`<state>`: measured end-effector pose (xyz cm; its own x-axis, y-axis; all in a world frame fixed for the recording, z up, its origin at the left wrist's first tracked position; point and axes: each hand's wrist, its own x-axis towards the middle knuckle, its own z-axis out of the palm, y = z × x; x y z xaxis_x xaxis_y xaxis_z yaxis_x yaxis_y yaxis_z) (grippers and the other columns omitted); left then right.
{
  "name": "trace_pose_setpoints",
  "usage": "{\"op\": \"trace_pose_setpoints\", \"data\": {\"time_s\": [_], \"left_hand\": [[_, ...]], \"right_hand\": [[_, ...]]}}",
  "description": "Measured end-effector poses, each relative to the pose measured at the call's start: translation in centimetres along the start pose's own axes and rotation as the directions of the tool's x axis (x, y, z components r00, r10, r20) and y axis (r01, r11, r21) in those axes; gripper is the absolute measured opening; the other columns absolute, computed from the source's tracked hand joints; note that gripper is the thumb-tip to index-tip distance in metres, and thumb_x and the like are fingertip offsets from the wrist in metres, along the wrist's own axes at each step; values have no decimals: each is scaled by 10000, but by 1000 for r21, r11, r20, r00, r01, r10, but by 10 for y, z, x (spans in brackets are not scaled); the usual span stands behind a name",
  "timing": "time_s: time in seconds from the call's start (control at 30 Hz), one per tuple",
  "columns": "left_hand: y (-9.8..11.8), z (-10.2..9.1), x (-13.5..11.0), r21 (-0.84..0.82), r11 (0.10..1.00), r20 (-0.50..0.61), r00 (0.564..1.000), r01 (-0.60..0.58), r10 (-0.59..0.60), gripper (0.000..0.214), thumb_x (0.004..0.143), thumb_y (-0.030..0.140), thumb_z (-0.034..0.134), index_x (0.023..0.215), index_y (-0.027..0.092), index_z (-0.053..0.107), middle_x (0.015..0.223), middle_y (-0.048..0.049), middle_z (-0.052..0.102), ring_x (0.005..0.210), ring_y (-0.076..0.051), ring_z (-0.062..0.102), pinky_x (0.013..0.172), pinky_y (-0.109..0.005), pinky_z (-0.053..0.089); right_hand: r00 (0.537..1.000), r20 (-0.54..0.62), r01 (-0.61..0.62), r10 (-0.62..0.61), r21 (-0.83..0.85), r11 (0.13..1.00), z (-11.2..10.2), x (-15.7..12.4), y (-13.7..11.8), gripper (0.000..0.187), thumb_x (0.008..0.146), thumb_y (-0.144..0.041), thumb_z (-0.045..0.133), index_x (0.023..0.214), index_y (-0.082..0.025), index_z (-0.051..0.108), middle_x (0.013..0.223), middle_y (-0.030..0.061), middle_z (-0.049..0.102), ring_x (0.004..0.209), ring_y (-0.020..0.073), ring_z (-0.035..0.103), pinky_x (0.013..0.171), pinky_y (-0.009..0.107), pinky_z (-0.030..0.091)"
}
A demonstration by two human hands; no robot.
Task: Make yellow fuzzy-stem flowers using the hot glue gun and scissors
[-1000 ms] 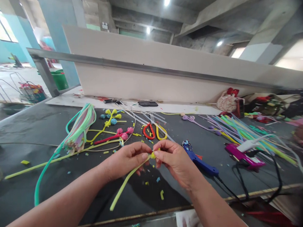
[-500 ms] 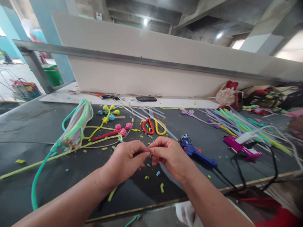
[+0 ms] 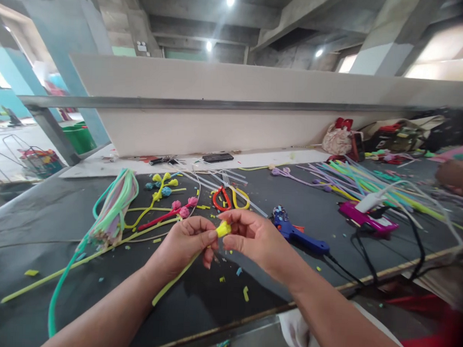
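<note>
Between finger and thumb, my left hand (image 3: 189, 243) pinches a yellow fuzzy stem, whose tail (image 3: 174, 280) slants down toward the table's front edge. At the top of that stem sits a small yellow flower bud (image 3: 224, 229). The curled fingers of my right hand (image 3: 254, 240) are against the bud's right side. Beyond my hands lie scissors (image 3: 232, 198) with one red and one yellow handle. A red stem with pink buds (image 3: 176, 212) and a yellow budded stem (image 3: 160, 189) rest behind my left hand.
A blue glue gun (image 3: 297, 234) lies to the right, its cord running to a magenta power strip (image 3: 368, 219). Coloured stems (image 3: 353, 180) spread behind it. A bundle of pastel stems (image 3: 116, 210) is at left. Another person's hand (image 3: 457, 179) shows at far right.
The yellow bud, hidden between my fingers before, now shows. My right fingers have opened a little around it, and more of the yellow stem is visible below my left hand. The camera view has tilted upward.
</note>
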<state>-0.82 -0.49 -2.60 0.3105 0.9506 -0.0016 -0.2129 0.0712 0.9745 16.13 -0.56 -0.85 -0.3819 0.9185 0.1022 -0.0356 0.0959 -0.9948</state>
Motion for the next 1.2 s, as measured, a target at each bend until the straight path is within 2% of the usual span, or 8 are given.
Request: {"op": "trace_pose_setpoints", "data": {"time_s": [0.2, 0.3, 0.4, 0.5, 0.6, 0.73, 0.93, 1.2], "left_hand": [[-1, -1, -4, 13, 1000, 43, 999, 4, -5, 303, 660, 357, 750, 695, 119, 566, 548, 14, 603, 395, -84, 525, 374, -206, 470], [-1, 0, -7, 52, 999, 54, 998, 10, -13, 279, 678, 345, 736, 686, 118, 573, 552, 15, 603, 401, -82, 530, 387, -202, 470], [-1, 2, -9, 95, 995, 64, 997, 24, -30, 259, 691, 331, 721, 683, 119, 572, 539, 18, 598, 399, -81, 531, 399, -198, 462], [-3, 3, -6, 132, 991, 64, 997, 31, -40, 242, 704, 318, 701, 689, 124, 557, 510, 25, 589, 406, -83, 535, 419, -195, 456], [-9, 1, -1, 129, 992, 47, 999, -7, 1, 242, 677, 275, 711, 801, 140, 553, 584, 27, 623, 457, -94, 561, 467, -215, 482], [-13, 0, -2, 240, 970, 58, 998, -45, 32, 258, 713, 259, 663, 932, 150, 582, 702, 14, 639, 472, -82, 529, 462, -210, 462], [1, 4, -11, 610, 785, 67, 994, -108, 84, 169, 803, 236, 546, 746, 147, 678, 586, 18, 571, 465, -76, 466, 455, -181, 353], [-2, -3, -6, 600, 790, 107, 992, -124, 74, 272, 817, 268, 529, 583, 155, 611, 508, 26, 513, 477, -91, 418, 462, -189, 292]], "right_hand": [[982, -112, 110, -151, -305, 946, 13, -4, -2, 75, 702, -170, 613, 777, -173, 609, 714, -12, 582, 615, 99, 542, 559, 221, 439], [962, -176, 127, -211, -394, 910, 18, -7, -3, 34, 662, -140, 575, 662, -172, 586, 671, -6, 573, 574, 99, 511, 518, 220, 413], [953, -235, 92, -190, -375, 923, 20, -6, 0, 51, 606, -132, 553, 590, -180, 546, 652, -1, 578, 562, 110, 512, 501, 227, 410], [958, -275, -4, -83, -302, 953, 18, -1, 3, 57, 579, -131, 537, 581, -188, 530, 611, -14, 571, 518, 110, 516, 473, 227, 407], [955, -295, -91, 13, -250, 964, 14, 5, 5, 65, 588, -129, 539, 613, -188, 545, 569, -32, 563, 495, 106, 532, 484, 225, 423], [960, -278, -106, 24, -284, 953, 11, 8, 7, 76, 599, -123, 549, 636, -188, 559, 540, -41, 562, 499, 104, 537, 497, 220, 425], [974, -229, -87, -3, -380, 921, 10, 7, 10, 56, 624, -144, 575, 657, -186, 592, 540, -28, 593, 508, 112, 551, 474, 214, 403], [981, -194, -86, 17, -353, 932, 9, 6, 10, 65, 611, -131, 581, 634, -189, 598, 488, -47, 542, 458, 96, 508, 445, 208, 372]]}}
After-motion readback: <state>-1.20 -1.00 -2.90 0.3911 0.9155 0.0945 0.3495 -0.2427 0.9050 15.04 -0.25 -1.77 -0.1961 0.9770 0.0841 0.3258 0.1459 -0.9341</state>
